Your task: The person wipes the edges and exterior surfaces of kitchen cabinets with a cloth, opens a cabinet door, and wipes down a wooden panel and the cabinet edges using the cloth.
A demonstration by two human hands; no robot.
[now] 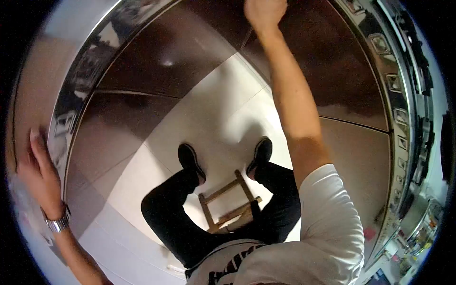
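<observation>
At the far left, my left hand (40, 175) lies on a brownish, shiny surface (31, 102) beside the patterned metallic edge strip (64, 123). Its thumb stands apart from the fingers, which are partly blurred. A silver watch (58, 223) is on that wrist. My arm on the other side reaches forward to the top edge of the view, where my right hand (266, 13) is closed in front of the dark glossy panels (327, 52). The frame cuts off part of this hand, and anything inside it is hidden.
A wooden stool frame (221, 192) stands between my legs on the pale tiled floor (204, 114). My dark shoes (262, 151) are on the floor. Along the right runs a curved edge with square ornaments (380, 43). Small cluttered items (420, 237) lie at the lower right.
</observation>
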